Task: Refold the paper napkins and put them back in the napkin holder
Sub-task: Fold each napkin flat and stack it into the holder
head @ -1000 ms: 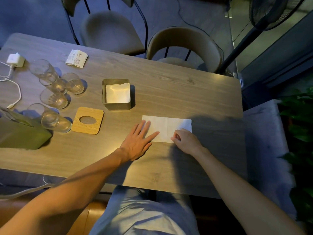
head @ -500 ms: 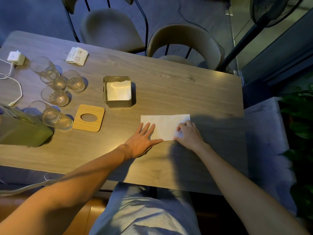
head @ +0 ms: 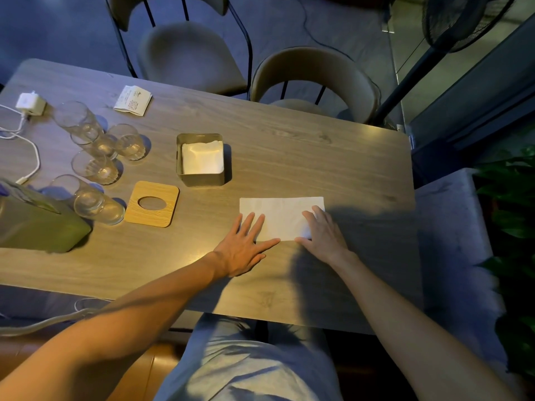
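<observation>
A white paper napkin (head: 282, 215), folded into a long rectangle, lies flat on the wooden table (head: 318, 157). My left hand (head: 246, 247) rests flat on its near left corner with fingers spread. My right hand (head: 322, 231) presses flat on the napkin's right end, fingers straight. Behind and to the left stands the square metal napkin holder (head: 199, 179) with a stack of white folded napkins (head: 202, 157) inside. The holder's wooden lid (head: 153, 204), with an oval slot, lies on the table beside it.
Several drinking glasses (head: 95, 169) cluster at the left, some lying on their sides. A green tissue box (head: 37, 227) sits at the near left. A white charger with cable (head: 29, 102) and a small paper packet (head: 133, 99) lie farther back. Two chairs (head: 315, 79) stand behind the table.
My right hand went from curled at the napkin's near edge to lying flat on its right end. My left hand stayed pressed on the left corner.
</observation>
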